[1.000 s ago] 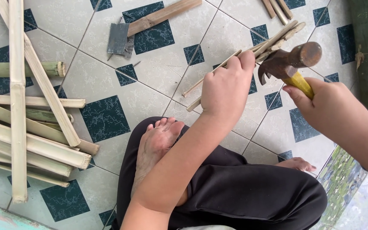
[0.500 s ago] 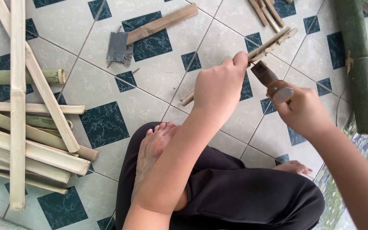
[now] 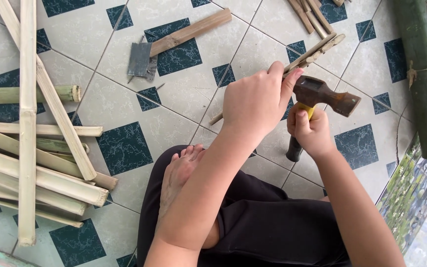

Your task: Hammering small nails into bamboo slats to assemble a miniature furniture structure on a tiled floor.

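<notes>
Your left hand, centre frame, pinches thin bamboo strips running to upper right, fingers closed on them. Your right hand, just right of it, fist wrapped round yellow handle of rusty claw hammer, head beside left fingertips. Split bamboo pile at left edge. Cleaver on tiled floor, upper centre. Green bamboo pole at right edge.
</notes>
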